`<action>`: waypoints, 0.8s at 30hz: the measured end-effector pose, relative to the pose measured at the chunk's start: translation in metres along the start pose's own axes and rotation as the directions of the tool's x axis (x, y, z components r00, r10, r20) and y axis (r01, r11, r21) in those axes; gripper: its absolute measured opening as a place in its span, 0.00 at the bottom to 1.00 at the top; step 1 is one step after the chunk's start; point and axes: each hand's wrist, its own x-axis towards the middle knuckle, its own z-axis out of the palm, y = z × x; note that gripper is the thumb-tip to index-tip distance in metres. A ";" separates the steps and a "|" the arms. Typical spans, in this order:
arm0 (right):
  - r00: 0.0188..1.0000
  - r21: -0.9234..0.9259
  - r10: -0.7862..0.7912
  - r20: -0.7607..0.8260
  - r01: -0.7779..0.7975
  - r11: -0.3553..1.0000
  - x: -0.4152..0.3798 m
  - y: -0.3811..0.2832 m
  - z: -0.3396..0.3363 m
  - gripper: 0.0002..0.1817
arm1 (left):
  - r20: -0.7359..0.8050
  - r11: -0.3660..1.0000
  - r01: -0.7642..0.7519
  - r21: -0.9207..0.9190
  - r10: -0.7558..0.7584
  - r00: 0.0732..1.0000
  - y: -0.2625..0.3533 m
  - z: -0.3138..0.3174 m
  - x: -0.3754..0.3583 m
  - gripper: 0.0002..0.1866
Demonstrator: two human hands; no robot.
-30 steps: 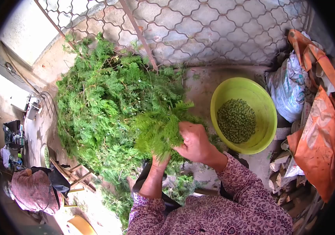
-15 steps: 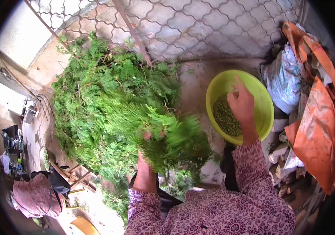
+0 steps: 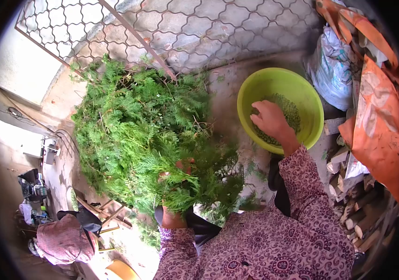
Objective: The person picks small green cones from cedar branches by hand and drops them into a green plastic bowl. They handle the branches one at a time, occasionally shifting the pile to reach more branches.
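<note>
My left hand (image 3: 175, 175) is closed around a leafy green branch (image 3: 180, 186) at the lower centre, its fingers partly hidden by the foliage. Over the yellow-green basin (image 3: 313, 116) is my right hand (image 3: 271, 119), its fingers curled; whether anything sits between them cannot be made out. Small round green pieces (image 3: 290, 109) lie in the bottom of the basin. A large heap of cut green branches (image 3: 120, 121) spreads over the ground left of the basin, behind and beside my left hand.
A wire mesh panel (image 3: 199, 35) borders the far side. White sacks (image 3: 332, 70), orange sheeting (image 3: 379, 135) and stacked firewood (image 3: 365, 217) line the right. At lower left are another person (image 3: 66, 238), a wooden frame (image 3: 108, 212) and a yellow container (image 3: 121, 270).
My right hand has lowered into the basin and its raised finger has curled in. The branch in my left hand has swung a little left. The whole view has shifted slightly.
</note>
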 end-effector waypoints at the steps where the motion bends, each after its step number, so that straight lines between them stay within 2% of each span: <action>1: 0.999 -0.060 -0.029 0.042 0.031 0.998 -0.004 0.001 0.000 0.16 | -0.009 1.000 0.002 0.010 -0.002 1.000 -0.005 -0.001 -0.006 0.22; 2: 0.995 -0.120 -0.052 0.090 0.063 0.991 -0.009 0.003 -0.002 0.16 | -0.101 0.960 -0.146 0.238 0.174 0.980 -0.017 0.003 -0.011 0.22; 3: 0.995 -0.113 -0.034 0.096 0.045 0.993 -0.014 0.003 -0.003 0.16 | -0.154 0.850 -0.249 0.464 0.355 0.922 -0.027 0.004 -0.016 0.21; 4: 0.979 -0.135 -0.020 0.203 0.048 0.990 -0.019 0.002 -0.002 0.16 | 0.260 0.828 -0.047 0.559 -0.121 0.958 0.018 -0.039 0.003 0.22; 5: 0.951 -0.156 -0.001 0.309 0.052 0.986 -0.026 0.000 -0.001 0.15 | 0.233 0.830 -0.023 0.558 -0.130 0.964 0.005 -0.030 0.001 0.22; 6: 0.947 -0.152 0.025 0.321 0.026 0.988 -0.035 -0.001 0.000 0.15 | 0.273 0.666 -0.219 0.713 0.023 0.962 -0.011 -0.012 -0.003 0.18; 7: 0.903 -0.169 0.028 0.428 0.049 0.984 -0.040 -0.003 0.001 0.14 | 0.352 0.433 -0.382 0.817 0.150 0.924 -0.023 -0.004 -0.006 0.20; 8: 0.850 -0.180 0.030 0.526 0.077 0.981 -0.046 -0.004 0.001 0.13 | -0.238 0.897 -0.012 0.442 0.130 0.962 0.004 -0.019 -0.013 0.21; 9: 0.851 -0.177 0.043 0.523 0.059 0.982 -0.051 -0.006 0.003 0.13 | -0.249 0.894 0.004 0.448 0.121 0.961 -0.005 -0.014 -0.021 0.21; 11: 0.726 -0.202 0.087 0.682 0.073 0.977 -0.061 -0.006 0.007 0.08 | 0.062 0.642 -0.149 0.753 0.156 0.986 -0.021 -0.001 -0.036 0.24; 12: 0.726 -0.196 0.087 0.682 0.067 0.978 -0.066 -0.001 0.009 0.08 | 0.266 0.679 -0.362 0.639 0.246 0.932 -0.007 -0.016 -0.029 0.30; 13: 0.732 -0.195 0.084 0.676 0.068 0.978 -0.070 0.007 0.012 0.08 | 0.265 0.674 -0.361 0.645 0.246 0.932 0.005 -0.030 -0.039 0.30; 15: 0.743 -0.186 0.074 0.665 0.069 0.980 -0.069 0.003 0.003 0.09 | 0.161 0.696 -0.188 0.693 0.105 0.981 0.004 -0.027 -0.054 0.25; 18: 0.760 -0.221 0.104 0.641 0.054 0.974 -0.067 -0.002 -0.008 0.10 | 0.114 0.688 -0.196 0.699 0.164 0.980 -0.005 -0.024 -0.066 0.24; 20: 0.797 -0.146 0.020 0.603 0.087 0.985 -0.067 -0.001 -0.009 0.09 | 0.100 0.678 -0.202 0.707 0.188 0.977 -0.014 -0.021 -0.068 0.24; 24: 0.783 -0.163 0.020 0.621 0.105 0.981 -0.068 -0.004 -0.002 0.08 | 0.067 0.655 -0.198 0.729 0.220 0.973 -0.035 -0.020 -0.068 0.23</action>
